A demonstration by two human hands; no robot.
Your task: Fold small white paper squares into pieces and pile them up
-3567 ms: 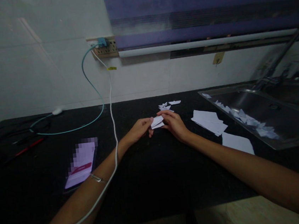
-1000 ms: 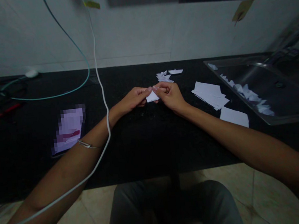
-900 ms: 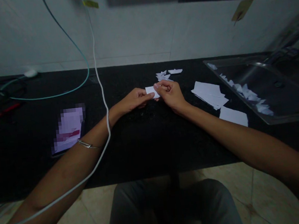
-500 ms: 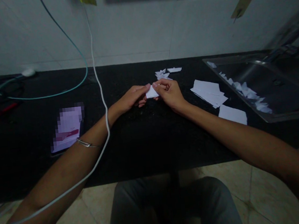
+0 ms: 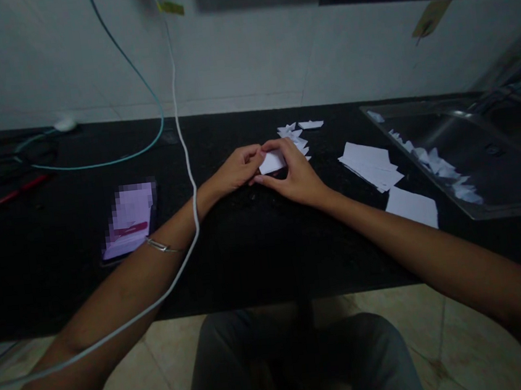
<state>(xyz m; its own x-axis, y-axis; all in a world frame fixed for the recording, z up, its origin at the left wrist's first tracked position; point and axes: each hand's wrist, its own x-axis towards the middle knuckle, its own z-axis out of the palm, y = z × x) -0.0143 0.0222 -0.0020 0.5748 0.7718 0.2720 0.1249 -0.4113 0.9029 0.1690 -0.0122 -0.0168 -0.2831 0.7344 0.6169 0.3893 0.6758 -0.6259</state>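
A small folded piece of white paper [image 5: 272, 161] is between my two hands, over the middle of the dark counter [image 5: 257, 251]. My left hand [image 5: 239, 169] pinches its left side, thumb on top. My right hand [image 5: 298, 172] curves around the right side, with its thumb along the near edge and its index finger at the far edge. Just beyond my right hand lie several folded paper boats [image 5: 294, 134], partly hidden by that hand. One more paper boat [image 5: 311, 125] sits to the right of them.
Right of my hands lie a stack of paper sheets [image 5: 371, 164] and another paper sheet [image 5: 413, 207]. More folded paper pieces [image 5: 439, 167] line the rim of the steel sink [image 5: 499, 210]. A phone [image 5: 130, 221] lies left; a white cable [image 5: 176, 104] crosses my left forearm.
The view has tilted down since the earliest frame. My right hand has shifted from pinching the paper's top to spanning its right side, with the thumb at the near edge.
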